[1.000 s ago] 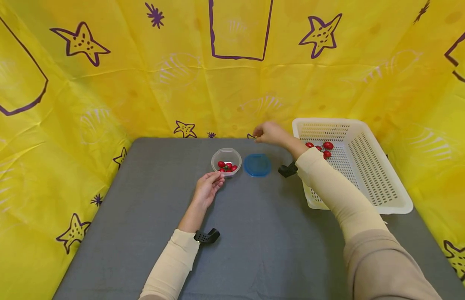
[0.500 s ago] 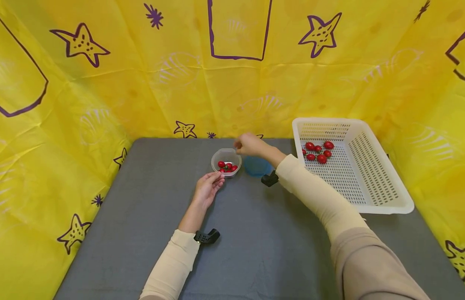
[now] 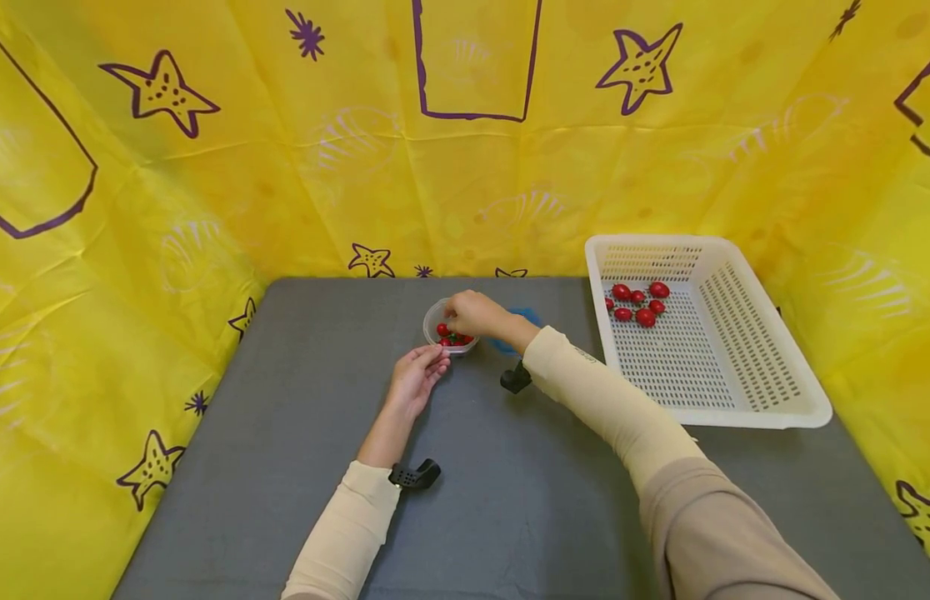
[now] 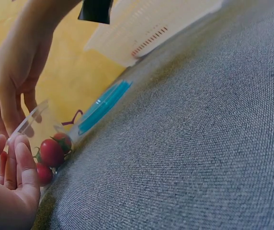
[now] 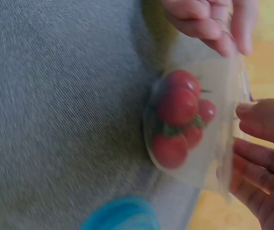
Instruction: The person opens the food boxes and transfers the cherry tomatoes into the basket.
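A small clear plastic container (image 3: pixel 432 315) stands on the grey table, with several cherry tomatoes (image 5: pixel 177 105) with green stems in it. My left hand (image 3: pixel 414 385) pinches its near rim between thumb and fingers, plainly in the left wrist view (image 4: pixel 12 201). Over the container's far right side is my right hand (image 3: pixel 482 317), fingertips dipping past the rim. In the right wrist view, the thumb and fingers of the right hand (image 5: pixel 271 163) are apart and no tomato shows between them. Partly hidden under the right wrist lies a blue lid (image 3: pixel 527 316).
A white perforated basket (image 3: pixel 816 404) stands at the right of the table, holding several more tomatoes (image 3: pixel 645 317) at its far left corner. Yellow patterned cloth (image 3: pixel 345 192) hangs behind and on both sides. The grey table (image 3: pixel 285 417) extends in front of the container.
My right hand has moved left from near the basket, across the blue lid, to the container. The tomatoes in the basket have come into fuller view. My left hand has stayed at the rim.
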Action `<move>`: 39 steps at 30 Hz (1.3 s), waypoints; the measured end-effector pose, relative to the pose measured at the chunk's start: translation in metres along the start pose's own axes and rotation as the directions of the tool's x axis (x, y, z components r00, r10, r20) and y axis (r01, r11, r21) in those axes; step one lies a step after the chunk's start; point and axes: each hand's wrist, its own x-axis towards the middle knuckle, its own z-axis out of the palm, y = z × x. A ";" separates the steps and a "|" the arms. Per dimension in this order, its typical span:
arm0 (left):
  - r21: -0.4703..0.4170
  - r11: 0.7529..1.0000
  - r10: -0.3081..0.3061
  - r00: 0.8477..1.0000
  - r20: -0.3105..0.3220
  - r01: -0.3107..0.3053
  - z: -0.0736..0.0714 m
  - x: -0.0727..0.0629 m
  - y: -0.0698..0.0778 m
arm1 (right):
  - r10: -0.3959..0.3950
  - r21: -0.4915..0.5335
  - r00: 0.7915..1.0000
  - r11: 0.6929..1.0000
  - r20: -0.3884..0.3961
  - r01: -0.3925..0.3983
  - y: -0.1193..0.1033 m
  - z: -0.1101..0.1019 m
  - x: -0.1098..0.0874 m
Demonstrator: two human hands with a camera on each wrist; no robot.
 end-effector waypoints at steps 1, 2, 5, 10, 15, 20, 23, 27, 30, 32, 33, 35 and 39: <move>0.000 1.000 0.002 1.000 0.004 -0.002 0.000 0.000 -0.001 | 0.005 -0.001 1.000 1.000 -0.003 -0.005 -0.001 0.003 0.001; 0.003 1.000 0.004 1.000 0.007 -0.004 -0.001 0.000 -0.001 | 0.010 -0.007 1.000 1.000 -0.010 -0.010 -0.001 0.006 0.002; 0.002 1.000 0.009 1.000 0.008 -0.009 -0.001 0.000 -0.003 | 0.020 -0.045 0.999 0.999 -0.035 -0.022 -0.002 0.015 0.005; -0.001 1.000 0.011 1.000 0.004 -0.011 0.000 0.000 -0.004 | 0.072 -0.080 0.994 0.994 -0.083 -0.078 -0.005 0.027 0.008; -0.004 1.000 0.013 1.000 0.003 -0.013 0.001 -0.001 -0.004 | 0.134 -0.079 0.980 0.986 -0.150 -0.147 -0.007 0.035 0.010; -0.001 1.000 0.012 1.000 0.004 -0.012 0.001 -0.002 -0.004 | 0.151 -0.079 0.973 0.983 -0.173 -0.166 -0.009 0.039 0.009; 0.001 1.000 0.010 1.000 -0.005 -0.010 0.002 -0.002 -0.004 | 0.150 -0.093 0.972 0.981 -0.180 -0.169 -0.009 0.040 0.010; 0.002 1.000 0.009 1.000 -0.010 -0.009 0.002 -0.001 -0.004 | 0.156 -0.089 0.971 0.981 -0.183 -0.174 -0.009 0.042 0.012; -0.001 1.000 0.007 1.000 -0.010 -0.007 0.002 -0.001 -0.003 | 0.150 -0.082 0.972 0.983 -0.182 -0.167 -0.009 0.041 0.012; -0.005 1.000 0.004 1.000 -0.011 -0.004 0.002 -0.001 -0.003 | 0.140 -0.073 0.974 0.985 -0.180 -0.155 -0.009 0.039 0.012; -0.004 1.000 0.006 1.000 -0.013 -0.006 0.002 -0.001 -0.003 | 0.135 -0.064 0.975 0.987 -0.177 -0.148 -0.009 0.038 0.012; -0.002 1.000 0.010 1.000 -0.014 -0.010 0.001 -0.001 -0.002 | 0.125 -0.042 0.976 0.990 -0.179 -0.134 -0.009 0.036 0.012; 0.009 1.000 0.012 1.000 -0.024 -0.012 -0.001 0.000 -0.002 | 0.109 -0.012 0.976 0.993 -0.189 -0.113 -0.009 0.031 0.011</move>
